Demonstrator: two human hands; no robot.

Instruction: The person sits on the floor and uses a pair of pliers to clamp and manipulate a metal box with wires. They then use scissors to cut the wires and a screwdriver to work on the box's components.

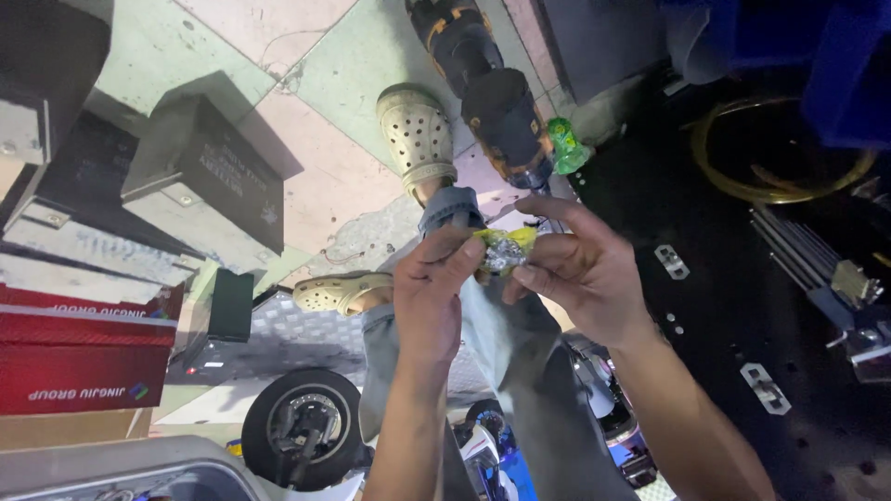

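Both my hands meet in the middle of the head view, over my jeans-clad legs. My left hand (429,289) and my right hand (577,269) pinch between their fingertips a small crumpled thing (504,249), yellow on top and shiny silver below, like a foil wrapper. What is inside it is too small to tell. Below the hands my two feet in beige perforated clogs (418,134) rest on the tiled floor.
A black-and-yellow cordless drill (487,88) lies by my foot, a green plastic item (564,146) beside it. Black box-shaped batteries (209,172) and red cartons (83,366) stand left. A small wheel (302,427) is below. A black panel (705,306) with metal brackets and a brass-coloured ring (784,190) is right.
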